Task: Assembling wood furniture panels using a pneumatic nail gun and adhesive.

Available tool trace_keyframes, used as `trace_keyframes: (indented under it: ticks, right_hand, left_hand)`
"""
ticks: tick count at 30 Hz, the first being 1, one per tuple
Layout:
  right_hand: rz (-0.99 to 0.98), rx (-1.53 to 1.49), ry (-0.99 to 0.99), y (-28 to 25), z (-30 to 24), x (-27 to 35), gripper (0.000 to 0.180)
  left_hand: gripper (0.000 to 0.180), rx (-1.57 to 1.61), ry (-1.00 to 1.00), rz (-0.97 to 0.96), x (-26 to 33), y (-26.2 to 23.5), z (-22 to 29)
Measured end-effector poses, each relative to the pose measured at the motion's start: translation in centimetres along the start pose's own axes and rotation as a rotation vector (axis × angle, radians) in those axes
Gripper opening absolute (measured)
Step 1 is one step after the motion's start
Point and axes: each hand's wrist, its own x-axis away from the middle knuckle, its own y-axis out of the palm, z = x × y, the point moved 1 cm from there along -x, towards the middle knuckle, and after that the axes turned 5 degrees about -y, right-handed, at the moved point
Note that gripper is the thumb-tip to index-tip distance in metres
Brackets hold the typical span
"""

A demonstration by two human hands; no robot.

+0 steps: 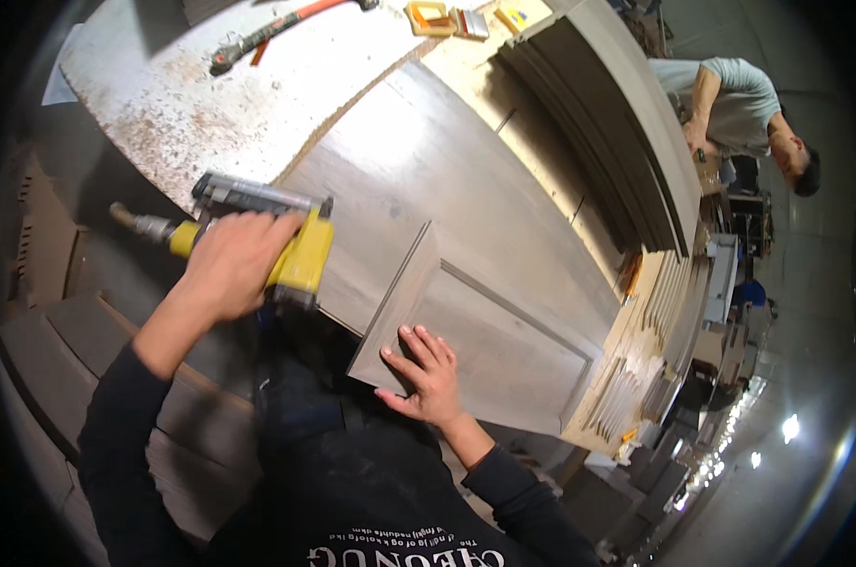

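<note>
Hands are both busy at the desk (258, 104). The left hand (234, 260) is wrapped around a yellow nail gun (258, 231), with its grip pressed tight on the handle. The gun sits at the near edge of a big grey board (447, 161). A metal hose plug (139, 225) sticks out of the gun's back end, to the left of the hand.

The right hand (426, 373) lies flat on a grey door panel (484, 335). Its grip is spread, with the fingers wide apart, pressing on the near corner of the panel. It pinches nothing. The panel has a raised frame around a flat middle. It lies on top of the big grey board and hangs a bit over the near edge. The gun is just to the left of the panel, close to its corner, with a small gap between them.

The desk top is white and rough, with brown spots. A long tool with an orange handle (276, 28) lies at the far side. A stack of grey boards (617, 132) lies to the right of the big board. Another person (740, 104) in a grey shirt bends over well apart, at the top right.
</note>
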Motion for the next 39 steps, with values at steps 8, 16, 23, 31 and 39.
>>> trace_keyframes:
  ticks: [8, 16, 23, 31, 39]
  right_hand:
    - [-0.054, 0.093, -0.010, 0.6, 0.3, 0.6, 0.053]
    - [-0.034, 0.103, -0.021, 1.2, 0.3, 0.6, 0.052]
    - [-0.008, 0.107, -0.020, 1.3, 0.4, 0.7, 0.049]
    - [0.002, 0.104, -0.008, 1.4, 0.4, 0.7, 0.048]
    - [0.002, 0.094, -0.008, 1.4, 0.5, 0.9, 0.048]
  left_hand:
    - [0.037, 0.783, 0.074, -0.265, 5.8, -0.4, -2.0]
    - [0.041, 1.221, 0.207, -0.568, 5.9, 7.4, -4.6]
    - [0.040, 1.294, 0.211, -0.631, 5.7, 10.3, -4.7]
    - [0.040, 1.308, 0.203, -0.663, 5.8, 11.0, -4.6]
    - [0.038, 1.318, 0.210, -0.661, 5.5, 11.2, -4.5]
